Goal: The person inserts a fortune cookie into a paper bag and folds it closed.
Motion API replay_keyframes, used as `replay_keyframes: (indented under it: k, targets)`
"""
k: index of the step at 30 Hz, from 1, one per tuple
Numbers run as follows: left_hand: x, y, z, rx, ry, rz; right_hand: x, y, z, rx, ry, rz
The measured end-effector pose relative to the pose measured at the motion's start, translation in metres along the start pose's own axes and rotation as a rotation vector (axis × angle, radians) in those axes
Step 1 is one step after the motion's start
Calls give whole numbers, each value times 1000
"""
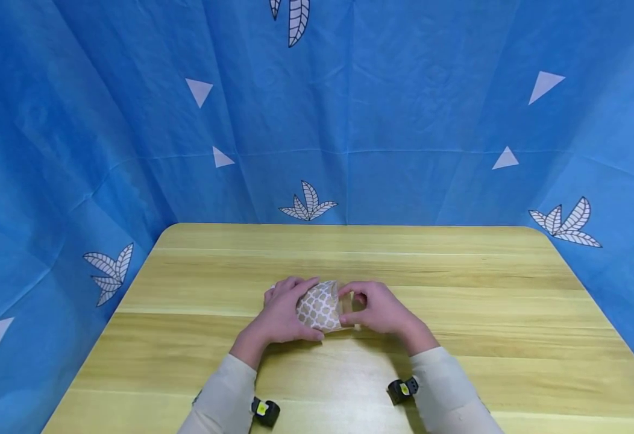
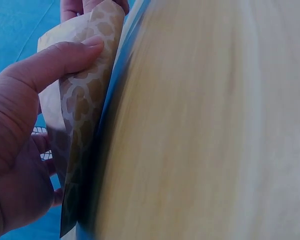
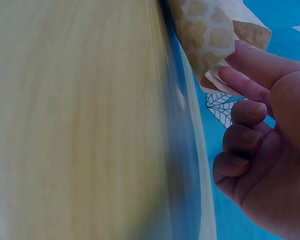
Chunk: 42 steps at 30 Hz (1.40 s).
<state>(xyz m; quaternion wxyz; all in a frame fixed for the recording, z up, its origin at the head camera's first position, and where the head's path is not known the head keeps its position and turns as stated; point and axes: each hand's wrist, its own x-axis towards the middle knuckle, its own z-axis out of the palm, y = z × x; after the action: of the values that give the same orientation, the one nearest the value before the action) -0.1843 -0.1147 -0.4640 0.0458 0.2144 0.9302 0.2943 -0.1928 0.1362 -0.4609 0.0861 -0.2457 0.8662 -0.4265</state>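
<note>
Centrally, toward six o'clock from the middle of the head view, a paper packet (image 1: 318, 306) with a brown-and-white lattice pattern sits between a person's two hands, over a pale wooden table (image 1: 349, 256). Whether it touches the wood is hard to tell. A blue curtain (image 1: 414, 126) printed with leaves and triangles hangs at twelve o'clock.

The left hand (image 1: 283, 313) holds the packet from its nine o'clock side. Its thumb presses on the patterned face and the other fingers reach behind, so the paper is gripped between them. The right hand (image 1: 379, 308) is at the three o'clock end, where layers of paper stand apart. Its thumb and forefinger meet that end, but paper partly hides their tips, so I cannot tell whether they pinch or merely touch. Its other three fingers curl toward the palm, free of the packet.

The packet looks thin, light and crisp: probably easy to lift, fairly smooth, and quick to crease or tear if squeezed or pulled hard. A broad, gentle hold on the body at nine o'clock seems the steadiest, with a light fingertip hold on one layer at the three o'clock edge. Any contents are hidden.
</note>
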Motion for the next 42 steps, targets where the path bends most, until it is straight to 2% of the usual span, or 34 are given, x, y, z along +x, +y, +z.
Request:
replay_keyframes:
  k: [8, 13, 23, 28, 33, 37, 42]
  targets:
    - [0, 2, -1, 2, -2, -5, 4, -4, 5, -83, -4, -10]
    - [-1, 3, -1, 11, 2, -20, 3, -6, 5, -64, 4, 13]
    - [-8, 9, -6, 70, 3, -100, -8, -8, 4, 17, 145, 60]
    - [-13, 17, -13, 119, -21, -151, -13, -8, 3, 30, 176, 84]
    - [-16, 24, -20, 155, -54, -176, -17, -6, 3, 27, 197, 112]
    - [-17, 26, -23, 138, -73, -193, -19, -6, 3, 26, 204, 157]
    - [-16, 26, -20, 40, -72, -190, -20, -8, 6, 53, 195, 225]
